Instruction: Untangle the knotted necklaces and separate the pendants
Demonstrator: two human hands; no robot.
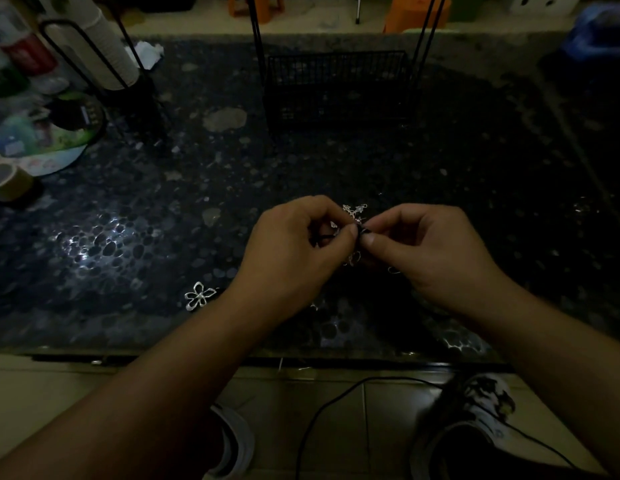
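A knot of dark necklace cords (362, 232) is held just above the dark speckled table (163, 237). My left hand (294, 251) pinches the knot from the left and my right hand (426, 251) pinches it from the right, thumbs almost touching. A small silver pendant (355, 210) sticks up behind the fingers. Another silver pendant (351, 259) hangs below the knot between my hands. A silver open-petal flower pendant (198, 295) lies on the table, left of my left wrist. The cords are hard to make out in the dim light.
A black wire basket (339, 88) stands at the back centre. At the left are a tape roll (7, 180), a round plate with clutter (41, 133) and a black wire stand (104, 64). A black cable (336, 403) runs over the floor by the shoes.
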